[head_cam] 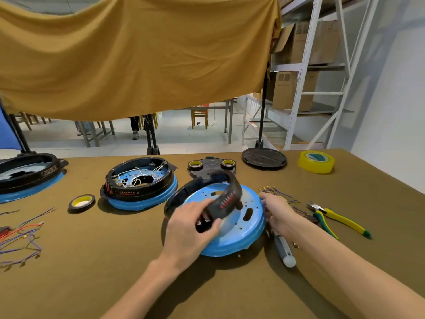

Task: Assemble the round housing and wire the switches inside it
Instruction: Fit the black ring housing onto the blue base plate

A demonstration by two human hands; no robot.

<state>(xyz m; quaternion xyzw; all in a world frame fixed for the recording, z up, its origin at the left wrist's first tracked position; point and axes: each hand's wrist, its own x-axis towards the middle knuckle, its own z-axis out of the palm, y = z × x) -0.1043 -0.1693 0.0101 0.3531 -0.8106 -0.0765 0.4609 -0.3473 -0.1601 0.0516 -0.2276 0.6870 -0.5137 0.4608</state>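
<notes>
Left hand (187, 229) gripping blurred black ring (207, 199) over blue base (239, 236); right hand (277, 211) fingers hidden, grip unclear.

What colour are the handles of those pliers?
Yellow with green trim, on the pliers; head view shows them.

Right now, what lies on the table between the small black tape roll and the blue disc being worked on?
In the head view, the wired housing on its own blue base lies between the small tape roll and the blue disc.
</notes>
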